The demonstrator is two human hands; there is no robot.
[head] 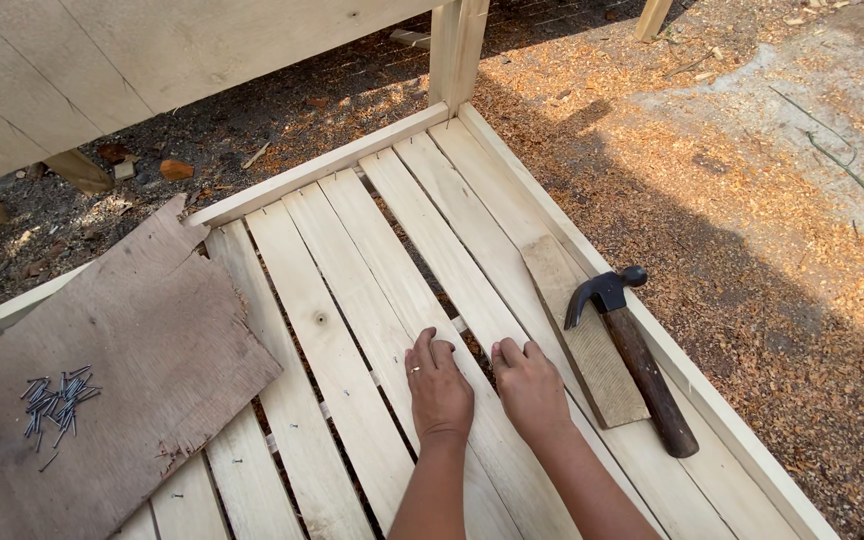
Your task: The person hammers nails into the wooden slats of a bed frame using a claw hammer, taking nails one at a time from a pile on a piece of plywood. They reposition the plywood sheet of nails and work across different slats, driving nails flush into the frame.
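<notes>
My left hand [438,388] and my right hand [529,386] lie side by side, palms down, on a pale wooden slat [422,270] of a slatted frame [332,165]. The fingers of both are curled at the slat's far edge, over a gap. A ring shows on my left hand. I cannot see anything held in either hand. A claw hammer [632,350] with a dark wooden handle rests just right of my right hand, lying partly on a short wood block [577,330].
A brown, ragged board [142,360] lies across the slats at left with a pile of several nails [55,402] on it. A large pale wooden panel [102,60] stands at the back. Sawdust-covered ground [752,200] lies to the right of the frame.
</notes>
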